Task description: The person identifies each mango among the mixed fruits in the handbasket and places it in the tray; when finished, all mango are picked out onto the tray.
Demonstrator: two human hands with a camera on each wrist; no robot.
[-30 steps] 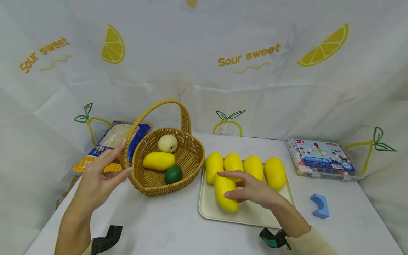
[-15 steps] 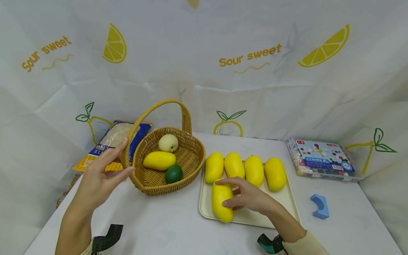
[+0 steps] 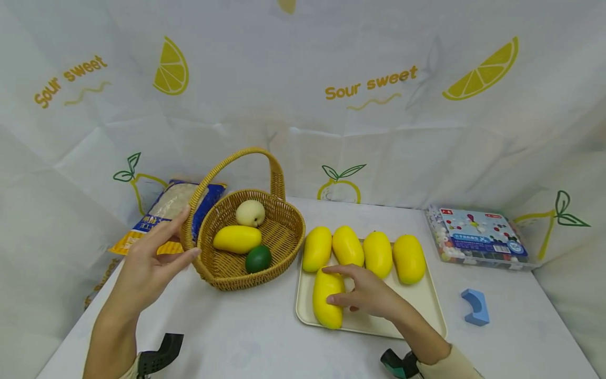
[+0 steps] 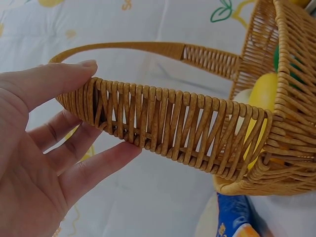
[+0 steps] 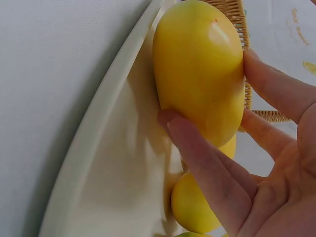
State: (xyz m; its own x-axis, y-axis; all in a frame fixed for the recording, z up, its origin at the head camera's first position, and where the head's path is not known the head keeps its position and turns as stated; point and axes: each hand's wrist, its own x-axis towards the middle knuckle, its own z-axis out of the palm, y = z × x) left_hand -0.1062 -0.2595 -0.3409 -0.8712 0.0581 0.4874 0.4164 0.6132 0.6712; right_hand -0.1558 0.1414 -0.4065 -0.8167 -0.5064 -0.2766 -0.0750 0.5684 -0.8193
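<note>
My left hand (image 3: 147, 263) pinches the side of the handle of a brown wicker basket (image 3: 284, 252); in the left wrist view the thumb lies on one edge of the woven handle (image 4: 182, 128) and fingers on the other. Inside the basket are a yellow mango (image 3: 236, 239), a pale round pear (image 3: 250, 213) and a dark green fruit (image 3: 258, 259). My right hand (image 3: 369, 292) holds a yellow mango (image 3: 327, 300) between thumb and fingers at the tray's front left corner. In the right wrist view this mango (image 5: 197, 69) sits close by the tray's raised rim.
Several more mangoes (image 3: 377, 254) stand in a row along the back of the cream tray (image 3: 374, 326). Behind the basket lies a blue and yellow bag (image 3: 165, 208). A clear box of beads (image 3: 480, 237) and a blue arch block (image 3: 475, 306) are on the right.
My right hand has moved the mango left and toward the tray's front edge, away from the back row, and it now stands more upright. The left hand stays on the basket handle.
</note>
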